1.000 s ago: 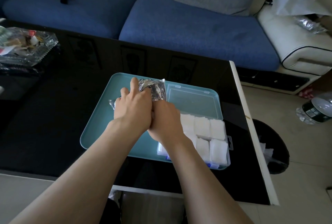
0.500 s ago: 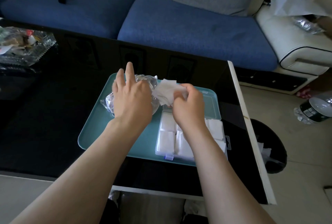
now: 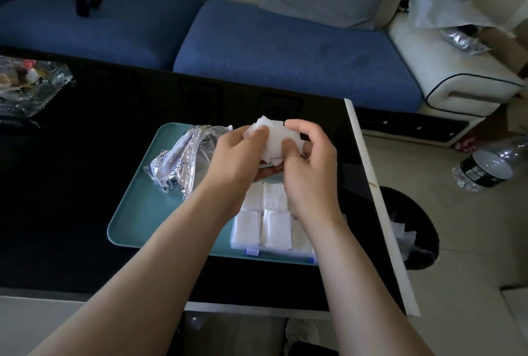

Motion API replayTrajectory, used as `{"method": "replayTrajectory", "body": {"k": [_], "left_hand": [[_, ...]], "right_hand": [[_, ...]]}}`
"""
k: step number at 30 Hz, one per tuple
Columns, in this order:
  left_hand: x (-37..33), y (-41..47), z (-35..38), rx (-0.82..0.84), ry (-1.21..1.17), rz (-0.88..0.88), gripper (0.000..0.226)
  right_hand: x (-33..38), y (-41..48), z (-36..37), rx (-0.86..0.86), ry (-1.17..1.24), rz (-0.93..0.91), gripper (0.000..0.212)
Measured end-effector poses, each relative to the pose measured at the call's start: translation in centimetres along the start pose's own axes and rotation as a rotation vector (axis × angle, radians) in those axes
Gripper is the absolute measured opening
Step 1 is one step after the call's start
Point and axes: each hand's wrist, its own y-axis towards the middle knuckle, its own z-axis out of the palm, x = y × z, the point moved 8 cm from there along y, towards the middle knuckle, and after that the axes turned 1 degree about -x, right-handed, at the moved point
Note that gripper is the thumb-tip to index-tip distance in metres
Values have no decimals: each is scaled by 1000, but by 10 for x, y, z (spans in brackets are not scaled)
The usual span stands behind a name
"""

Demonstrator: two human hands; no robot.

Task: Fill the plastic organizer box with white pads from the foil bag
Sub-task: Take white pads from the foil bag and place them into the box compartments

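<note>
Both hands meet above the teal tray [image 3: 134,230] and hold a small bunch of white pads [image 3: 275,137]. My left hand [image 3: 237,158] pinches the bunch from the left, and my right hand [image 3: 310,167] curls round it from the right. The crumpled foil bag [image 3: 178,162] lies loose on the tray to the left of my hands, with nothing touching it. Below my hands, the clear plastic organizer box [image 3: 251,251] sits on the tray's right side, its visible compartments packed with white pads [image 3: 275,228]. My right forearm hides the box's right part.
The tray rests on a glossy black table [image 3: 71,184] whose white edge [image 3: 380,207] runs down the right. A glass dish [image 3: 28,87] of odds and ends stands at the far left. A blue sofa [image 3: 285,52] is behind, and a dark bin [image 3: 411,230] sits on the floor at right.
My right hand pulled white pads out of the foil bag. My left hand let go of the bag and came across to hold the pads together with the right.
</note>
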Motion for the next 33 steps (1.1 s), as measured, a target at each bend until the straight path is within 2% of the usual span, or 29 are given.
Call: {"method": "replayTrajectory", "body": {"k": [3,6,13,16,19,22,28,33], "left_hand": [[7,-4,5,17,-86,-76,26],[13,-3,7,22,-59,-98,26],[25,5,11,51,-41,-149,33],[26,6,10,20,-17,-148,26],[28,5,12,30,-30,-176,23],[27,3,13,57,-73,-202,28],[29,5,17,163,-13,-188,41],[29,3,24,244,22,-166,48]], "right_hand": [[5,-5,-10,-6,-169,-112,28],[8,-9,-16,-40,-330,-228,24],[8,-6,-34,-123,-432,-286,5],[4,0,-46,-191,-378,-193,5],[-11,6,-60,-247,-105,5,12],[-21,7,-57,-227,108,147,16],[-21,2,-38,-116,120,185,11],[-25,0,-30,-132,5,165,9]]}}
